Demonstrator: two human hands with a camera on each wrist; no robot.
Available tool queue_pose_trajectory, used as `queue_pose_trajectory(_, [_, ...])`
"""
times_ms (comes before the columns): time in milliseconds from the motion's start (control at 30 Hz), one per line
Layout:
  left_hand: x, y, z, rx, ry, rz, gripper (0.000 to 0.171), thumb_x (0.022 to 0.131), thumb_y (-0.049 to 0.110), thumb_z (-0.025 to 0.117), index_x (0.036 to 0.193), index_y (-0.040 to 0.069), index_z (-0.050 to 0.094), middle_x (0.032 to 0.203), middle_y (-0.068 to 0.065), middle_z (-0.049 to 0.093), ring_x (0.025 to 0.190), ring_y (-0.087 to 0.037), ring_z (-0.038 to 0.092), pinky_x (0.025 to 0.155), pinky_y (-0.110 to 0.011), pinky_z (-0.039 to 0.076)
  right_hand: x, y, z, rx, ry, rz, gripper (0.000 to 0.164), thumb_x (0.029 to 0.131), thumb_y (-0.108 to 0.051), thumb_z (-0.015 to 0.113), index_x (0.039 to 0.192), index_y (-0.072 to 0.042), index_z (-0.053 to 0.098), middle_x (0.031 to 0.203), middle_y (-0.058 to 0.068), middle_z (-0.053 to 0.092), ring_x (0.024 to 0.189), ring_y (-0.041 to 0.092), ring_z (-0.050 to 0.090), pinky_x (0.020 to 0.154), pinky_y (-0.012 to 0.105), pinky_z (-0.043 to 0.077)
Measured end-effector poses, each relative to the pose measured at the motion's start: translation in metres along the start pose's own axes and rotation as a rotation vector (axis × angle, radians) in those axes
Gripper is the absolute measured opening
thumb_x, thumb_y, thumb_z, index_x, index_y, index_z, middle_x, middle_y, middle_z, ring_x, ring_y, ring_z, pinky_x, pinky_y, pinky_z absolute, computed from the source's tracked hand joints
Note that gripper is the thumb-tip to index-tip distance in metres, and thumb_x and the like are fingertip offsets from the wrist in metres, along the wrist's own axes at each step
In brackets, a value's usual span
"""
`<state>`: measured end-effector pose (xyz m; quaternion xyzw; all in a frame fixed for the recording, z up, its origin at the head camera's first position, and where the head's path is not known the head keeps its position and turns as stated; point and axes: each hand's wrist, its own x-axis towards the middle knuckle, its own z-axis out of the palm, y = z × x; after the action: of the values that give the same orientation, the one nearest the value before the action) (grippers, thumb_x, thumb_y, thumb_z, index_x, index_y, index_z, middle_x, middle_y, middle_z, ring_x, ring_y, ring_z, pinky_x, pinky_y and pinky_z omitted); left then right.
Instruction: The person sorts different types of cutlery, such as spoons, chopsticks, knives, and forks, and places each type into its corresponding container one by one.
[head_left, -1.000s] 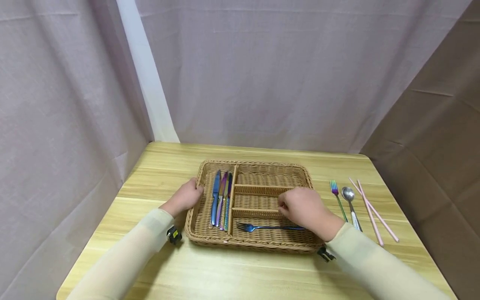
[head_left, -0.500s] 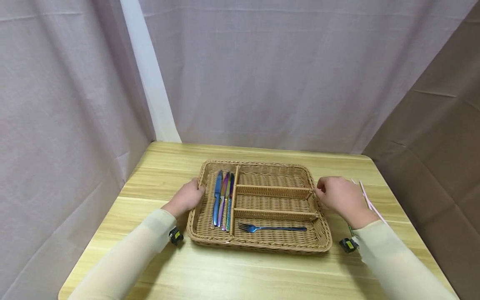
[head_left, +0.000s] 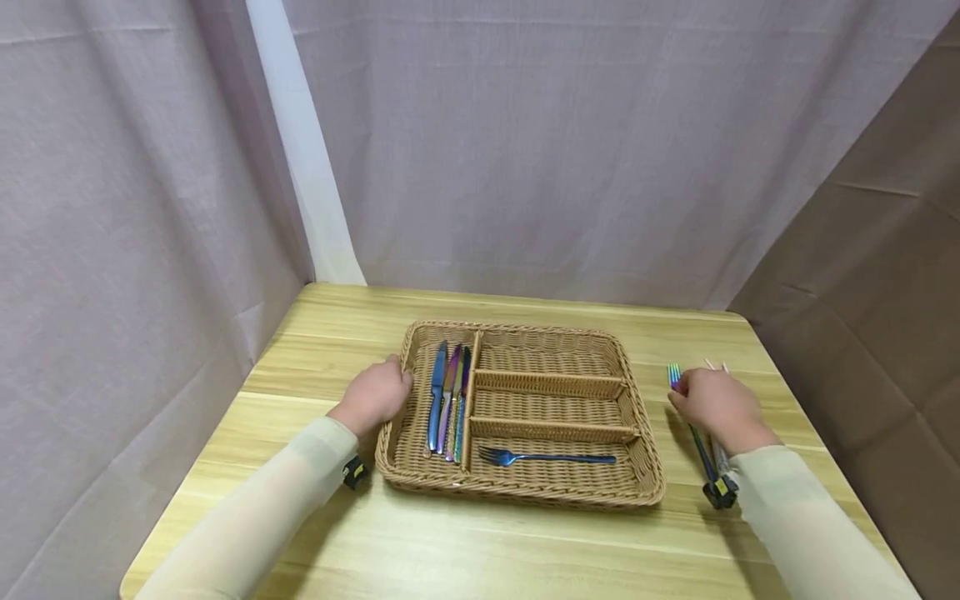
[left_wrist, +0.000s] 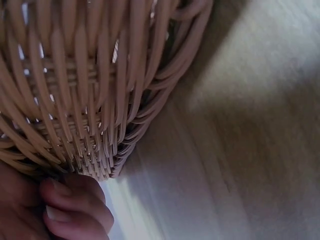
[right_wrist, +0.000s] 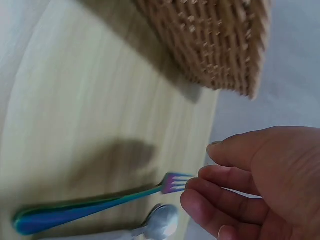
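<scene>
My left hand [head_left: 373,393] grips the left rim of a wicker cutlery basket [head_left: 525,492]; in the left wrist view its curled fingers [left_wrist: 77,205] lie against the woven wall. Several knives [head_left: 448,400] stand side by side in the basket's left compartment, and a blue fork [head_left: 555,458] lies in the front one. Right of the basket, my right hand [head_left: 717,406] hovers over a rainbow-coloured fork [right_wrist: 95,205], holding nothing. The right wrist view shows its fingers loosely bent, thumb apart, near the tines. Beside that fork lies a spoon [right_wrist: 162,221], mostly hidden in the head view.
Pink chopsticks [head_left: 725,367] lie at the far right, largely covered by the right hand and sleeve. The pale wooden table [head_left: 480,550] carries everything. Grey curtains [head_left: 525,167] hang behind and to the left, a brown one [head_left: 862,333] to the right.
My right hand has moved from over the basket's compartments, past its right rim, to the fork outside. The left hand keeps its grip on the rim, and the basket stays put.
</scene>
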<state>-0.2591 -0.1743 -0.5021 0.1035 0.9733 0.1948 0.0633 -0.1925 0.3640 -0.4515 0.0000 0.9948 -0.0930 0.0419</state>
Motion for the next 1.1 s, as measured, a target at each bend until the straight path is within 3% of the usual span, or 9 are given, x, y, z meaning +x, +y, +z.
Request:
queue_pose_trajectory(200, [0.0, 0.001, -0.001, 0.021, 0.005, -0.001, 0.066, 0.118, 0.035, 0.035, 0.16, -0.017, 0.036, 0.142, -0.039, 0.062, 0.124, -0.053, 0.067, 0.105, -0.063, 0.056, 0.001, 0.015, 0.004, -0.008, -0.032, 0.019, 0.026, 0.101, -0.028, 0.069, 0.081, -0.013, 0.062, 0.074, 0.004, 0.062, 0.063, 0.023, 0.056, 0.055, 0.043, 0.045])
queue_pose_trajectory(400, [-0.001, 0.001, -0.003, 0.0, 0.002, -0.005, 0.067, 0.118, 0.035, 0.035, 0.161, -0.016, 0.034, 0.145, -0.039, 0.059, 0.127, -0.054, 0.065, 0.106, -0.064, 0.054, 0.002, 0.021, 0.007, -0.021, -0.063, 0.039, 0.022, 0.1, -0.028, 0.072, 0.091, -0.008, 0.066, 0.081, 0.005, 0.067, 0.066, 0.023, 0.059, 0.059, 0.048, 0.051])
queue_pose_trajectory(633, [-0.002, 0.001, -0.004, 0.009, -0.004, 0.004, 0.067, 0.119, 0.035, 0.034, 0.162, -0.016, 0.033, 0.147, -0.039, 0.058, 0.129, -0.054, 0.064, 0.108, -0.063, 0.053, 0.006, 0.025, 0.01, -0.047, -0.086, 0.056, 0.02, 0.1, -0.022, 0.067, 0.084, -0.01, 0.061, 0.079, 0.008, 0.065, 0.069, 0.028, 0.059, 0.06, 0.055, 0.052])
queue_pose_trajectory(1100, [-0.002, 0.001, -0.002, -0.016, -0.006, 0.002, 0.067, 0.119, 0.036, 0.034, 0.161, -0.016, 0.035, 0.145, -0.039, 0.06, 0.129, -0.054, 0.064, 0.11, -0.064, 0.052, 0.009, 0.029, 0.019, -0.006, -0.109, 0.093, 0.012, 0.09, -0.015, 0.06, 0.079, -0.012, 0.056, 0.073, 0.007, 0.061, 0.066, 0.029, 0.056, 0.057, 0.049, 0.048])
